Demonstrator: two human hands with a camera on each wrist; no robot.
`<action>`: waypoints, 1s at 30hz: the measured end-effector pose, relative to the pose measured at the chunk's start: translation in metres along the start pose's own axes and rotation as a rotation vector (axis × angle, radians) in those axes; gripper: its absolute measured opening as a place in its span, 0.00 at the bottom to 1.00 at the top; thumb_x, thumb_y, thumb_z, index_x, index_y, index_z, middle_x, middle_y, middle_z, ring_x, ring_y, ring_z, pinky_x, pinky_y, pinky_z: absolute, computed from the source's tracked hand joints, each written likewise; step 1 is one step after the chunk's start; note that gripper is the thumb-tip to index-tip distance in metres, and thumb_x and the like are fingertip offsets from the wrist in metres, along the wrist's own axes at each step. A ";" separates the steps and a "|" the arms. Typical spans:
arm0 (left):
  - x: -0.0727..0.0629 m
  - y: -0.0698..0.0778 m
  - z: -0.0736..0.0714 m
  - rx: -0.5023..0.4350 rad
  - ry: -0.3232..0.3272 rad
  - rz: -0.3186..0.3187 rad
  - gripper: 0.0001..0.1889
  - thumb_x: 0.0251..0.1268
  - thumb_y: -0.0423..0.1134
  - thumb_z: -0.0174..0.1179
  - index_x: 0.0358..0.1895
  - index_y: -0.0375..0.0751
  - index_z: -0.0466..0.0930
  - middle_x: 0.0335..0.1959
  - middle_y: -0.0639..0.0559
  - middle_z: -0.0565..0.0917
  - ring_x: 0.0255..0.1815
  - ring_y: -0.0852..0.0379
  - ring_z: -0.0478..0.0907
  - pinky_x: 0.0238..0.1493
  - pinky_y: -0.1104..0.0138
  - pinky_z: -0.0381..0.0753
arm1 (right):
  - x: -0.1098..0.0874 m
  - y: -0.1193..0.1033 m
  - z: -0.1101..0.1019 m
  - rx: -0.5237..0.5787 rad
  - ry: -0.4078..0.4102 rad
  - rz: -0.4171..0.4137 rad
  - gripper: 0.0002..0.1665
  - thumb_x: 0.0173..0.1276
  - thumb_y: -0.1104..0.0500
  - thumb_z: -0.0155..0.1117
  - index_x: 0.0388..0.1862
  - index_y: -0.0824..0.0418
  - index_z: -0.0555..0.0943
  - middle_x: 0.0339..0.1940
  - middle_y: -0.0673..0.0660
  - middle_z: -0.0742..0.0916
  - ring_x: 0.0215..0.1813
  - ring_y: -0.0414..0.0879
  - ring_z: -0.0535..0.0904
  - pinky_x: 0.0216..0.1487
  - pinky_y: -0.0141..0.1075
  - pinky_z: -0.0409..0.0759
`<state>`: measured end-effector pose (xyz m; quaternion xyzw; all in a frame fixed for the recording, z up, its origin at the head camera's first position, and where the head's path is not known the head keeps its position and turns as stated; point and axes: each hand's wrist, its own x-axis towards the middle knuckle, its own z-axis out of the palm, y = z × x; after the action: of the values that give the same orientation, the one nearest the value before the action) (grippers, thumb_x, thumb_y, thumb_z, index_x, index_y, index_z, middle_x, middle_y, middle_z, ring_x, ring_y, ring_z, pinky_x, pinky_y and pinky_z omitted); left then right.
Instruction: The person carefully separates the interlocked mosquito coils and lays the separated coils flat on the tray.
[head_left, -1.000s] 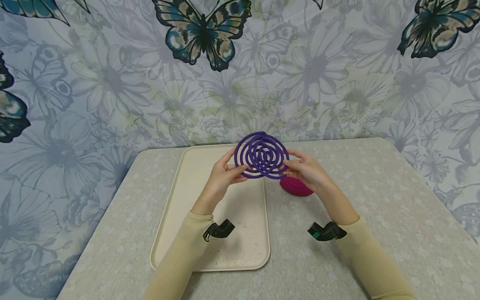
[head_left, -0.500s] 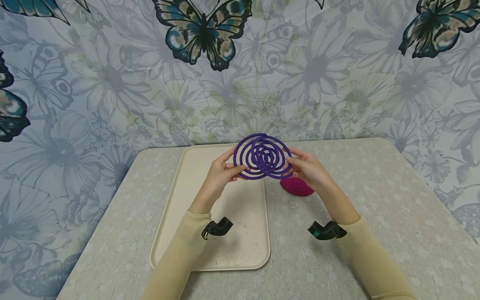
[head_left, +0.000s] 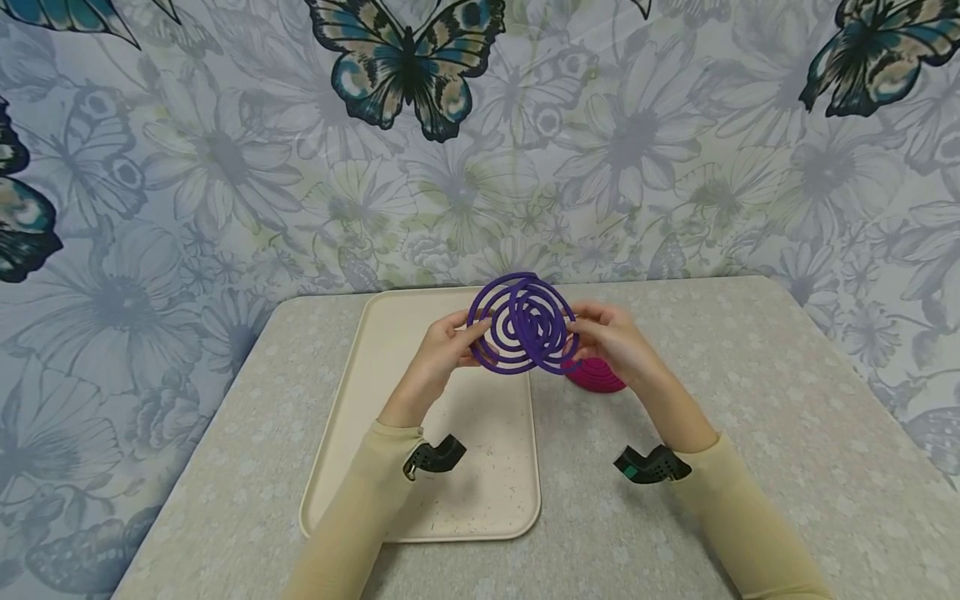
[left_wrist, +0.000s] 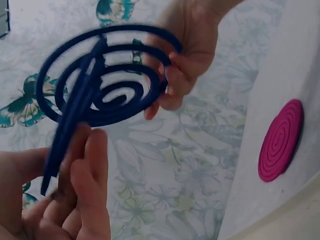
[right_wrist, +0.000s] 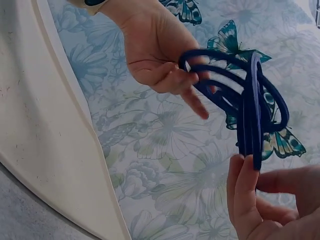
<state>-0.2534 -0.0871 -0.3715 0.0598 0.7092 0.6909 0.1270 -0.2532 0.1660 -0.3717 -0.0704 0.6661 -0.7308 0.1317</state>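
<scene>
Two purple spiral coils, threaded through each other, are held up between the hands, over the tray's right edge in the head view. My left hand point(head_left: 435, 358) pinches the outer ring of the left coil point(head_left: 497, 360) between thumb and fingers. On the other side, my right hand point(head_left: 617, 343) pinches the outer edge of the right coil point(head_left: 551, 354). Both wrist views show the coils point(left_wrist: 120, 70) crossing at a steep angle, their windings interlaced. A flat magenta spiral disc point(head_left: 597, 377) lies on the table below the right hand, partly hidden by it.
A cream tray point(head_left: 480, 500) with small dark specks lies on the left part of the table point(head_left: 750, 367). Behind the table hangs a cloth point(head_left: 600, 125) printed with flowers and butterflies.
The coils, first overlapping and then drawn slightly apart, come closer again and sit a little lower. The right coil is turned more edge-on. Both hands keep their grip.
</scene>
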 end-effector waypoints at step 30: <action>-0.005 -0.003 0.003 0.064 0.038 0.052 0.15 0.73 0.45 0.50 0.35 0.37 0.79 0.19 0.59 0.81 0.22 0.63 0.78 0.31 0.73 0.80 | -0.003 0.000 0.000 -0.037 -0.093 0.002 0.07 0.69 0.68 0.55 0.45 0.61 0.74 0.22 0.47 0.87 0.24 0.37 0.82 0.31 0.29 0.84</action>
<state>-0.2475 -0.0851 -0.3736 0.0693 0.7314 0.6719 0.0937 -0.2508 0.1669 -0.3718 -0.1058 0.6727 -0.7142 0.1620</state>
